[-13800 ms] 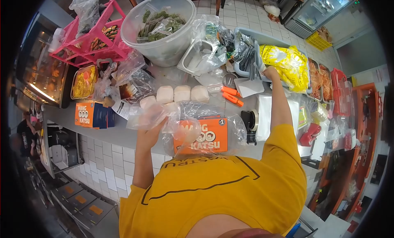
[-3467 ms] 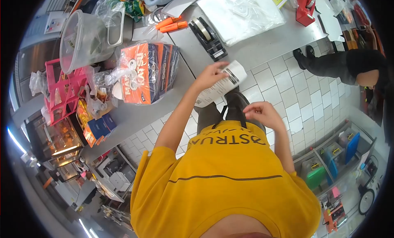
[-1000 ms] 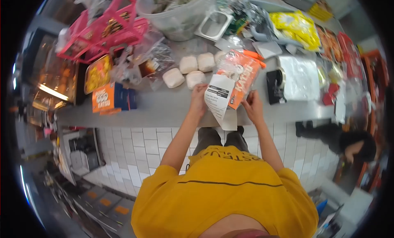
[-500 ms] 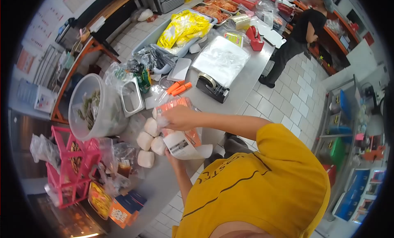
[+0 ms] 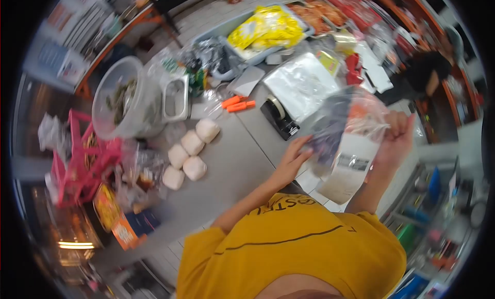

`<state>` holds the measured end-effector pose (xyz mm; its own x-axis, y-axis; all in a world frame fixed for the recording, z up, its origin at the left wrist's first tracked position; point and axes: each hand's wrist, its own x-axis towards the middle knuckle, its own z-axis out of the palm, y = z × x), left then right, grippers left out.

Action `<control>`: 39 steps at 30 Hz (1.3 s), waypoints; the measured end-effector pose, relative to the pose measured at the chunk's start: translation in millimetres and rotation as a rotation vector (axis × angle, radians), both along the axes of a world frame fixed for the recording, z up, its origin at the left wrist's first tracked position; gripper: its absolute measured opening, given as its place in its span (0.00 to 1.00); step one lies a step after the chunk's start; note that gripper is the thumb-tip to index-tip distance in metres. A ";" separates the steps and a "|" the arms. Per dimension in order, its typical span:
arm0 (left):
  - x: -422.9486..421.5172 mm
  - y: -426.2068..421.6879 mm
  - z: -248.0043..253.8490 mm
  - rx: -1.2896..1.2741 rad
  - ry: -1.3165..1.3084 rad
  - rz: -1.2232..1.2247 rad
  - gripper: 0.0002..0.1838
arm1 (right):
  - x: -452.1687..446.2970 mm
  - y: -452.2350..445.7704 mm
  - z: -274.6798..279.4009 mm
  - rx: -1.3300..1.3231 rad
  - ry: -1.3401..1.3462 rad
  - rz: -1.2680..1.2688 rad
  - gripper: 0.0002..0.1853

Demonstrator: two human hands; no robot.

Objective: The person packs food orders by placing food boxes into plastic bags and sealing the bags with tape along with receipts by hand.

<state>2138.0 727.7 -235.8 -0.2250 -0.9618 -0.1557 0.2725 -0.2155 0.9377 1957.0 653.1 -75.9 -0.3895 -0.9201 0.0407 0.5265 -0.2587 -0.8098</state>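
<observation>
A clear plastic bag (image 5: 330, 121) with orange and dark blue boxes inside is held up off the table, with a printed paper slip (image 5: 351, 167) hanging on its near side. My right hand (image 5: 394, 139) is closed on the bag's gathered end. At the bag's left side is my left hand (image 5: 293, 162), its fingers curved against the plastic. Both the bag and my right hand are blurred by motion. Several round white wrapped items (image 5: 192, 142) lie on the steel table (image 5: 232, 167) to the left.
A tape dispenser (image 5: 279, 117), plastic sheets (image 5: 301, 85) and orange markers (image 5: 238, 104) lie beyond my hands. Farther back are a blue tub (image 5: 304, 28) and a clear bucket (image 5: 121, 100). A pink basket (image 5: 77, 165) stands left. A person in dark clothes (image 5: 420, 74) is at the right.
The bag of boxes with the slip has been lifted from beside the white items and moved right. My right hand has swung to the right with it. The view has shifted.
</observation>
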 end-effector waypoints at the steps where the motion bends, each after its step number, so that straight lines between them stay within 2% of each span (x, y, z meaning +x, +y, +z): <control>1: -12.7 -6.4 -3.4 0.017 -0.001 0.056 0.25 | -17.5 -19.8 -11.3 -0.047 -0.057 0.049 0.21; 3: -30.4 -19.1 -9.0 -0.019 -0.051 -0.032 0.23 | -49.5 -60.6 -41.1 -0.047 -0.076 0.143 0.20; 4: -32.3 -19.5 -12.9 -0.007 -0.050 0.013 0.23 | -54.5 -79.5 -53.2 -0.034 -0.077 0.188 0.20; 6: -30.6 -10.4 -24.7 -0.019 -0.230 -0.046 0.20 | -61.2 -113.6 -79.5 0.113 -0.089 -0.092 0.20; 7: -30.8 -2.5 -36.6 -0.001 -0.227 -0.018 0.20 | -69.3 -130.3 -95.7 0.128 -0.084 -0.063 0.20; 9: -29.8 18.2 -65.7 0.272 -0.169 0.115 0.18 | -91.2 -162.5 -129.8 0.092 -0.181 -0.236 0.20; 11: -22.3 42.4 -79.0 0.340 -0.161 0.224 0.17 | -121.1 -189.4 -170.1 0.094 -0.168 -0.155 0.18; 13: -16.1 61.4 -88.0 0.433 -0.203 0.265 0.17 | -120.0 -196.4 -174.4 0.086 -0.166 -0.083 0.16; 15: -20.2 69.4 -87.8 0.519 -0.244 0.300 0.17 | -71.9 -175.9 -120.6 -0.030 1.232 -0.608 0.08; 16: -22.5 69.6 -84.9 0.525 -0.239 0.328 0.16 | -55.8 -164.2 -99.6 -0.264 1.321 -0.674 0.07; 17: -25.8 68.9 -81.7 0.530 -0.232 0.355 0.16 | -41.9 -152.1 -86.9 -0.506 1.399 -0.736 0.10; 18: -30.2 63.5 -79.1 0.531 -0.234 0.355 0.16 | -27.0 -145.1 -89.3 -0.548 1.368 -0.290 0.09; 20: -44.4 43.8 -70.9 0.346 -0.235 0.375 0.15 | 7.0 -141.8 -116.5 -0.542 1.325 0.523 0.07; 21: -52.4 30.0 -60.6 0.275 -0.262 0.390 0.14 | 25.5 -151.9 -139.4 -0.567 1.512 0.728 0.08; 22: -58.5 12.4 -48.8 0.199 -0.292 0.407 0.13 | 37.7 -175.0 -180.6 -0.447 1.859 0.939 0.09; 24: -64.4 -18.6 -34.6 -0.050 -0.508 0.352 0.12 | 50.3 -226.0 -249.4 -0.369 2.434 1.120 0.12; 25: -69.0 -29.5 -23.1 -0.040 -0.512 0.333 0.12 | 44.1 -243.7 -259.7 -0.377 2.449 1.071 0.11; 27: -69.4 -56.3 -2.9 -0.216 -0.509 0.318 0.12 | 40.3 -254.3 -264.6 -0.351 2.458 0.989 0.11; 29: -68.2 -72.2 -0.2 -0.254 -0.509 0.317 0.11 | 46.4 -253.7 -262.7 -0.715 2.619 1.185 0.07; 30: -69.5 -80.0 -0.9 -0.275 -0.507 0.352 0.11 | 48.0 -256.9 -274.5 -0.687 2.633 1.175 0.07; 31: -68.1 -85.6 -3.3 -0.279 -0.495 0.343 0.11 | 52.5 -255.2 -289.5 -0.670 2.510 1.115 0.06; 32: -63.8 -87.5 -7.3 -0.250 -0.492 0.365 0.11 | 54.2 -251.7 -301.8 -0.652 2.383 1.063 0.06; 33: -60.6 -87.6 -12.0 -0.219 -0.491 0.387 0.11 | 53.0 -243.3 -287.6 -0.633 2.388 1.072 0.06; 35: -57.1 -91.3 -22.4 -0.184 -0.469 0.396 0.12 | 51.6 -238.9 -256.7 -0.953 2.595 1.232 0.08; 37: -54.8 -97.6 -29.5 -0.061 -0.466 0.401 0.12 | 56.9 -243.8 -262.2 -0.962 2.594 1.212 0.07; 39: -57.9 -110.4 -26.7 -0.099 -0.474 0.397 0.11 | 57.2 -253.1 -270.3 -0.993 2.591 1.227 0.06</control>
<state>2080.2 617.3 -262.5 0.2236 -0.9730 -0.0567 -0.1364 -0.0889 0.9867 2014.1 400.0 -346.1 0.8497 -0.1940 -0.4903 -0.1162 -0.9759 0.1847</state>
